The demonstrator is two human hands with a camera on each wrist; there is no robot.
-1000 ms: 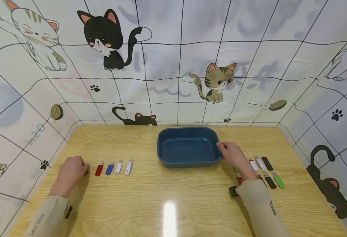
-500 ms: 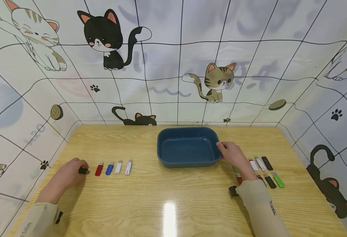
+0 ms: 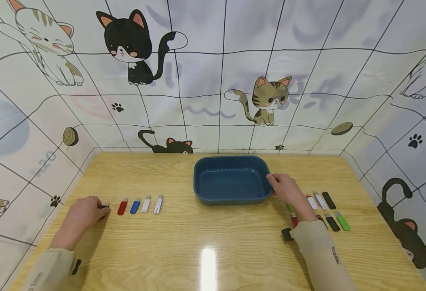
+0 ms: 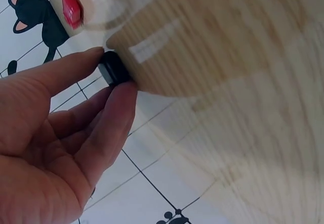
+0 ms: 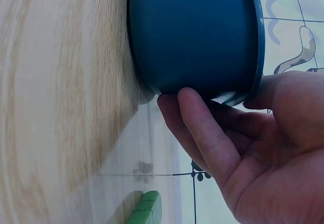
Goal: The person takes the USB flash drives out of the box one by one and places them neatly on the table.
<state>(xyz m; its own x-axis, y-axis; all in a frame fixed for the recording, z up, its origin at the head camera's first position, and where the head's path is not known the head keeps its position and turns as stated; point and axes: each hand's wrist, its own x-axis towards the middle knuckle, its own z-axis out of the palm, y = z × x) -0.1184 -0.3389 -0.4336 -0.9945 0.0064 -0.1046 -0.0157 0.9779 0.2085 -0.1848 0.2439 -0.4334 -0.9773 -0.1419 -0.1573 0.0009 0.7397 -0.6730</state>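
My left hand [image 3: 83, 216] pinches a black USB stick [image 4: 115, 69] between thumb and fingertips, at the left end of a row on the table. Part of the stick is hidden by the fingers in the head view. To its right lie a red USB stick [image 3: 122, 206], a blue one [image 3: 135, 206] and two white ones, the nearer white stick [image 3: 146, 204] and the farther white stick [image 3: 158, 205]. My right hand [image 3: 285, 190] holds the right end of a dark blue tray [image 3: 231, 202], thumb at the rim and fingers against the outer wall.
Beyond my right wrist lie several more USB sticks, among them a green one [image 3: 342, 221], a black one [image 3: 328, 200] and a red one [image 3: 294, 220]; the forearm partly covers this group. A cat-print cloth [image 3: 205, 81] surrounds the wooden table [image 3: 176, 242] at the back and sides.
The black USB stick, mostly hidden at first, came into sight lying sideways in my left fingers; now it points away, more in line with the row. My right hand and the tray stay put.
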